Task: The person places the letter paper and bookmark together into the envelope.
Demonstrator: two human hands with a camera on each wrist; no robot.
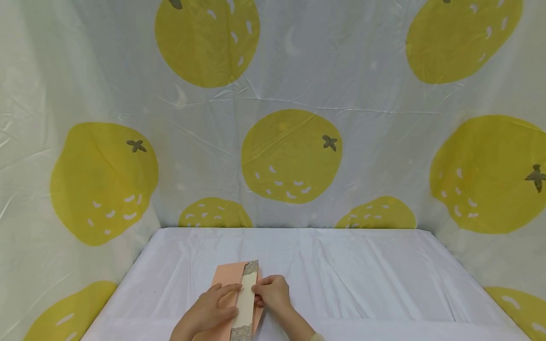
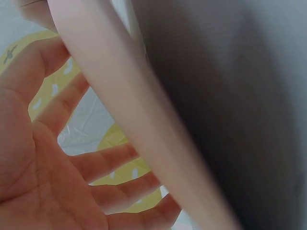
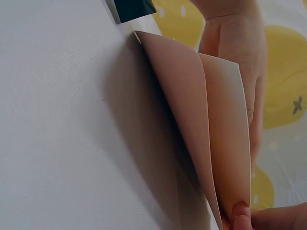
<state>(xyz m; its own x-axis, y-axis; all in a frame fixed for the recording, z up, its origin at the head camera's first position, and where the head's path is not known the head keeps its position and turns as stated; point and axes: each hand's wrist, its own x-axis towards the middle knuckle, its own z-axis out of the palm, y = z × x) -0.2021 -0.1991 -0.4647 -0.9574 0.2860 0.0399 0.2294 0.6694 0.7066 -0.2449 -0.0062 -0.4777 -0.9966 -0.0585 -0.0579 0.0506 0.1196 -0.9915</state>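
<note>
A folded pink card (image 1: 231, 273) with a cream strip (image 1: 246, 296) down its middle tilts up over the white table. Grey, speckled lace-like bands mark both ends of the strip. My left hand (image 1: 209, 308) lies against the card's left side with fingers spread. In the left wrist view, fairly straight fingers (image 2: 108, 163) touch the outer face of the card. From the right, my right hand (image 1: 273, 294) pinches the card's edge near the strip. The right wrist view has two parted panels of the card (image 3: 184, 91), a fingertip (image 3: 241, 220) at the lower edge.
A wrinkled white cloth covers the table (image 1: 362, 284). Behind and on both sides hangs a pale curtain (image 1: 379, 156) printed with yellow fruit. A dark piece (image 3: 134, 8) shows at the top of the right wrist view, by the left wrist.
</note>
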